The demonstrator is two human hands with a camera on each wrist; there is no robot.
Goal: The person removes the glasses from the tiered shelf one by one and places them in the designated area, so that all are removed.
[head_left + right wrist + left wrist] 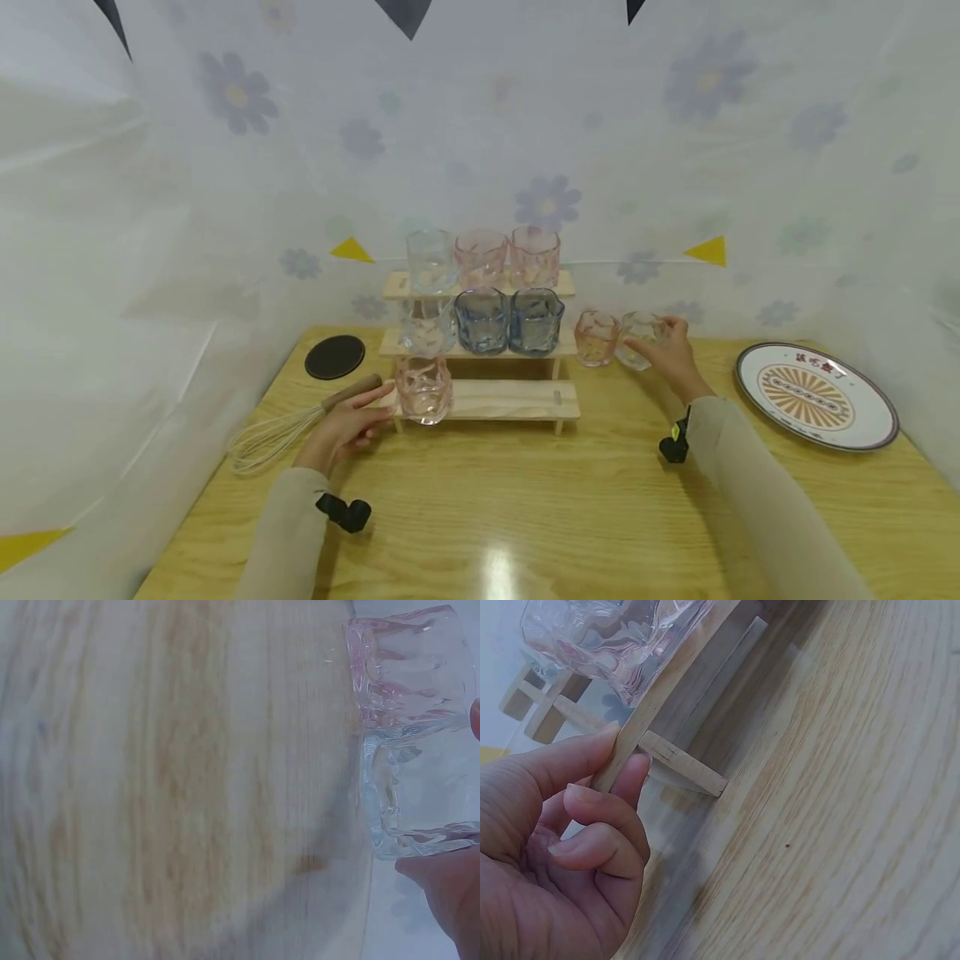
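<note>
At the left end of a three-tier wooden rack (510, 400), my left hand (348, 429) pinches the lowest board (634, 739) between thumb and fingers. A pink glass (423, 392) stands on that board beside the hand. My right hand (671, 358) grips a clear glass (636, 333) to the right of the rack. That clear glass (420, 787) touches or nearly touches a pink glass (597, 342) on its left. On the middle tier stand a clear glass (427, 327) and two blue glasses (482, 321). The top tier bears another clear glass (432, 260) and two pink glasses (482, 258).
A whisk (281, 433) lies left of the rack, partly behind my left hand. Behind it lies a round black coaster (335, 357). A patterned white plate (817, 396) rests on the wooden table (480, 492) at the right. A flowered curtain (465, 125) encloses the back.
</note>
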